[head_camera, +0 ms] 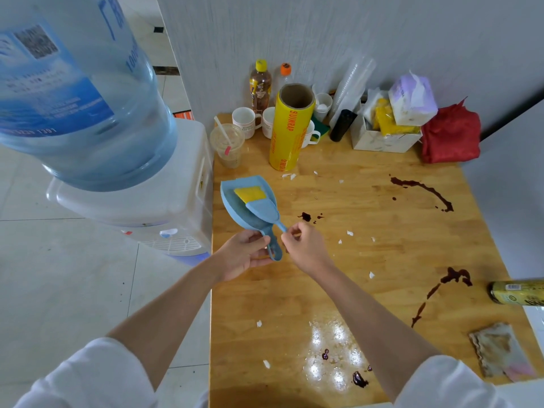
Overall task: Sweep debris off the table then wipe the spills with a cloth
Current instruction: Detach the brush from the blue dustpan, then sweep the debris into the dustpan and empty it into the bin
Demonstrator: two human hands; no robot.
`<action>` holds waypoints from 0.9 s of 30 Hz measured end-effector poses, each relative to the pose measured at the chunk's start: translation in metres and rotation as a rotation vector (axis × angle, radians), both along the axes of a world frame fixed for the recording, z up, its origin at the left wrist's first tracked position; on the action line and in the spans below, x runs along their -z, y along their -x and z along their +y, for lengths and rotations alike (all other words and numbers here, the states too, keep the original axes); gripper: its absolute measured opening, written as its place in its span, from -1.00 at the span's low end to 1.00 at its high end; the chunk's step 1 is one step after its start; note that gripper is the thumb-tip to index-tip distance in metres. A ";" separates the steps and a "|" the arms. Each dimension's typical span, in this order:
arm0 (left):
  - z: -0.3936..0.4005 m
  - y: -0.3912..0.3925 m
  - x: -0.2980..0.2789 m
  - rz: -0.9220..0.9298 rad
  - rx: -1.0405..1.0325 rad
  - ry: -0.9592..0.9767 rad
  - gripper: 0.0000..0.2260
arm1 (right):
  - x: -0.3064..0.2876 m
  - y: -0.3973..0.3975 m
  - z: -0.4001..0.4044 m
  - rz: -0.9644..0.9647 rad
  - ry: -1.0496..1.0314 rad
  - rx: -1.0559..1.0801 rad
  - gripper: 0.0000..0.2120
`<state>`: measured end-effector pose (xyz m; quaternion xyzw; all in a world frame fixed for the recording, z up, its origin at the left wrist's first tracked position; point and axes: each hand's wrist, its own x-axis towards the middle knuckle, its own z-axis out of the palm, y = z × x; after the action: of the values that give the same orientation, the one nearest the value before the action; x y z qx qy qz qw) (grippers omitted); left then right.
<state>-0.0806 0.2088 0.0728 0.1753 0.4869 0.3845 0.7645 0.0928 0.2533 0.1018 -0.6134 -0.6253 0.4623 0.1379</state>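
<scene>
The wooden desk point(368, 260) fills the right of the view, pushed against a grey wall. To its left stands a white water dispenser point(147, 207) with a big blue bottle point(79, 92) on top. Along the back of the desk sits a crowd of things: a tall yellow roll of wrap point(290, 131), a red cloth bundle point(452, 135), a white box point(382, 136) with a tissue pack point(412, 98) on top, white cups point(244, 120) and a plastic cup with a straw point(228, 145).

Near the desk's left edge is the blue dustpan point(235, 201), lifted by its loop handle, and the left hand point(244, 254) has its grip closed around that handle. A blue brush with yellow bristles point(259, 201) lies in the pan, and the right hand point(306, 245) pinches the tip of the brush handle between thumb and fingers, right beside the left hand.

A worn grey-brown cloth point(497, 348) lies flat at the desk's near right corner, well apart from both hands. A can point(515, 293) lies on its side at the right edge.

Dark red spills point(424, 189) streak the far right, the near right and the front of the desk. Small white scraps point(349, 232) are scattered across the wood, some just behind the dustpan, some to the right of the hands, others toward the front.
</scene>
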 end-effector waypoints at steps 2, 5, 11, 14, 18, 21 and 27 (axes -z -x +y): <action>0.002 -0.001 0.001 0.040 0.019 0.015 -0.70 | 0.001 -0.002 0.003 -0.094 -0.138 -0.123 -0.93; 0.007 -0.004 -0.001 0.049 0.027 0.037 -0.71 | -0.002 -0.006 0.010 -0.185 -0.382 -0.258 -0.84; 0.018 -0.010 0.009 0.093 0.028 0.097 -0.79 | -0.018 -0.018 0.047 -0.071 -0.575 -0.146 -0.82; 0.028 -0.012 0.020 0.269 -0.008 0.136 -0.78 | -0.027 -0.033 0.072 -0.017 -0.545 -0.062 -0.80; 0.043 -0.006 0.035 0.585 0.065 0.099 -0.77 | -0.021 -0.073 0.122 -0.129 -0.510 0.077 -0.72; 0.055 0.002 0.042 0.786 0.143 0.060 -0.76 | -0.011 -0.103 0.163 -0.297 -0.526 0.134 -0.74; 0.074 0.027 0.059 1.000 0.114 0.024 -0.65 | 0.036 -0.126 0.217 -0.518 -0.424 0.188 -0.71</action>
<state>-0.1076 0.2831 0.0135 0.3555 0.7876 0.2054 0.4594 0.2188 0.4702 0.0657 -0.7230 -0.6624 0.1362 0.1410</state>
